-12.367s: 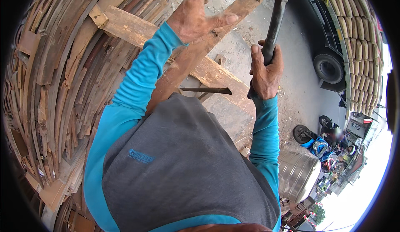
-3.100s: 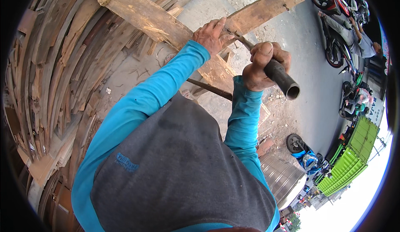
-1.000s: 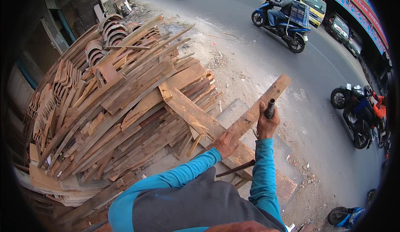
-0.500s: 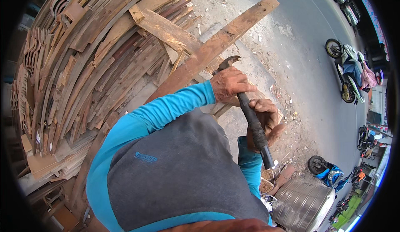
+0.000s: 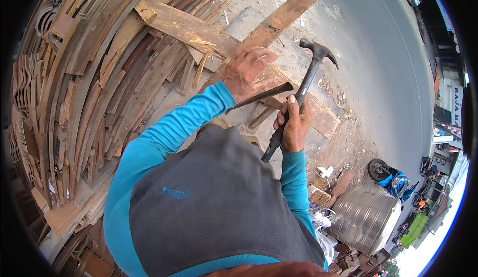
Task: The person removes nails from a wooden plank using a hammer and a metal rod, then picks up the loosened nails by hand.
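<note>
The person stands over a long wooden plank [image 5: 279, 20] that runs from the middle of the view up toward one o'clock, its far end reaching out over the bare ground. The left hand [image 5: 246, 70] lies clamped down on the plank, palm on the wood and fingers curled over its edge, and also seems to pin a thin dark metal bar [image 5: 259, 97] that slants from under the palm toward four o'clock; whether the fingers actually wrap the bar cannot be told. The right hand [image 5: 294, 125] is clenched around the lower part of the black handle of a claw hammer [image 5: 303, 85], whose head is raised in the air at about one o'clock from that fist, apart from the wood.

The plank crosses a broader weathered board [image 5: 199, 30] that comes in from eleven o'clock, and a further flat board [image 5: 321, 117] lies beneath it toward three o'clock. A large heap of curved wooden slats [image 5: 84, 78] fills the side from seven to eleven o'clock.

Judged from this, the work is in mid-course: the plank is held firm and the hammer is lifted, but no nail or joint can be made out, so how much has been driven or pulled remains unclear.

At five o'clock stands a shiny steel drum [image 5: 366, 220], with a blue motor scooter [image 5: 391, 177] parked just past it.
</note>
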`<move>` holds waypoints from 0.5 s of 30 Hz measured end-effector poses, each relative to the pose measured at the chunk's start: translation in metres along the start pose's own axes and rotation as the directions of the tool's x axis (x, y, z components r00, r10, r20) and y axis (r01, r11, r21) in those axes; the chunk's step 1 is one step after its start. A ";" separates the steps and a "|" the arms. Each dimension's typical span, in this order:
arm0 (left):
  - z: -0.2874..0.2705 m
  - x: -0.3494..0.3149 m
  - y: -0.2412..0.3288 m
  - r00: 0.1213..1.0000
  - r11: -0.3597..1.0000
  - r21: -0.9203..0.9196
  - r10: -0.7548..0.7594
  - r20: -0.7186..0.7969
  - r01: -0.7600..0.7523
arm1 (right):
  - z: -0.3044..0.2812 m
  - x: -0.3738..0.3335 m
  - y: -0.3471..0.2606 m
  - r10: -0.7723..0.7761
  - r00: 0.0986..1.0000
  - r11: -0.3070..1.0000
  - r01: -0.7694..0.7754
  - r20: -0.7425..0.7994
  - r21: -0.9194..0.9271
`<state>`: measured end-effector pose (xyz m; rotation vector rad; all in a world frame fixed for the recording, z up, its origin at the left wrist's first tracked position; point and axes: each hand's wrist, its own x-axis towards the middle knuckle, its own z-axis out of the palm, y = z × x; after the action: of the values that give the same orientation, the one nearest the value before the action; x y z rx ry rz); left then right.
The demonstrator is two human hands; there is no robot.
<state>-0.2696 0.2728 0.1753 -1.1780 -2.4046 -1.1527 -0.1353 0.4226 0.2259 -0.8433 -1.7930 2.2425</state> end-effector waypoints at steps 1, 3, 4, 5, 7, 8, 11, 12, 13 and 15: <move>0.005 -0.007 -0.028 0.993 0.984 0.137 -0.113 -0.012 0.114 | 0.012 0.013 0.004 -0.072 0.994 0.997 0.073 -0.081 0.007; 0.020 -0.022 -0.069 0.927 0.909 0.227 -0.370 0.060 0.349 | 0.035 0.043 0.010 -0.150 0.970 0.982 0.169 -0.191 0.089; 0.028 -0.026 -0.084 0.867 0.848 0.281 -0.490 0.093 0.450 | 0.042 0.057 0.016 -0.158 0.959 0.974 0.190 -0.236 0.120; 0.038 -0.030 -0.097 0.823 0.835 0.238 -0.540 0.177 0.496 | 0.048 0.071 0.023 -0.166 0.946 0.966 0.213 -0.280 0.148; 0.051 -0.034 -0.114 0.717 0.791 0.168 -0.606 0.345 0.588 | 0.065 0.094 0.041 -0.103 0.948 0.971 0.161 -0.301 0.175; 0.055 -0.037 -0.117 0.724 0.794 0.112 -0.594 0.350 0.597 | 0.067 0.102 0.053 0.006 0.958 0.980 0.052 -0.288 0.193; 0.057 -0.042 -0.119 0.751 0.794 -0.002 -0.574 0.327 0.608 | 0.060 0.107 0.059 0.194 0.976 0.960 -0.168 -0.102 0.224; 0.054 -0.042 -0.119 0.761 0.797 -0.003 -0.576 0.297 0.604 | 0.063 0.107 0.053 0.113 0.983 0.977 -0.084 -0.142 0.197; 0.051 -0.047 -0.118 0.761 0.796 0.003 -0.581 0.289 0.606 | 0.066 0.100 0.048 0.050 0.980 0.985 -0.016 -0.192 0.175; 0.051 -0.040 -0.121 0.737 0.776 0.021 -0.607 0.297 0.630 | 0.073 0.097 0.042 -0.050 0.950 0.980 0.106 -0.309 0.169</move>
<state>-0.3271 0.2429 0.0550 -0.5731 -3.1477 -1.3282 -0.2440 0.3926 0.1640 -0.9963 -1.4326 2.0562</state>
